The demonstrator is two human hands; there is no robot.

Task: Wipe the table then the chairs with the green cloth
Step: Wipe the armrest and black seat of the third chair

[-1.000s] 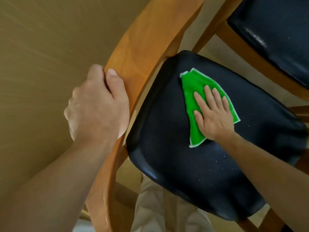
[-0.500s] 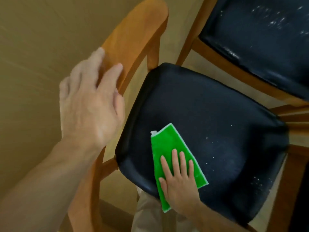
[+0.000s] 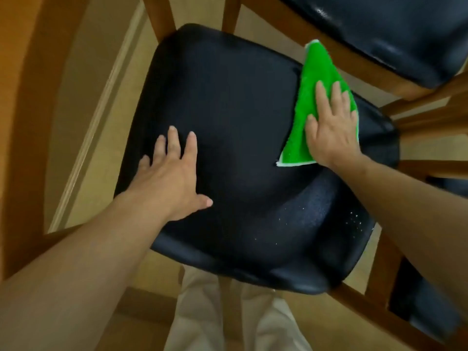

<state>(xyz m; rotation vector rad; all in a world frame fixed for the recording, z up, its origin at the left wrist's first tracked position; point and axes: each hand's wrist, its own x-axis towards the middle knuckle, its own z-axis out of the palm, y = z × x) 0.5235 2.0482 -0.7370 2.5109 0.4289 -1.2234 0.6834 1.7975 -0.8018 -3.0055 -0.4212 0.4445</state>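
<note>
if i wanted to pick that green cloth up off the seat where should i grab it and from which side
Likely the near bottom-left corner of the green cloth: it lies flat and bare on the chair seat, clear of the right hand pressing its right part. Come from the left, across open seat, and pinch the white edge.

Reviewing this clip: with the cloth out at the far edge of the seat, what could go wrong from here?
The green cloth already overhangs the far right edge of the black seat, so another outward stroke by the right hand may push it off. White specks near the front right corner could be missed if wiping stays up there. The left hand lies flat on the seat and may leave smudges where it rests.
</note>
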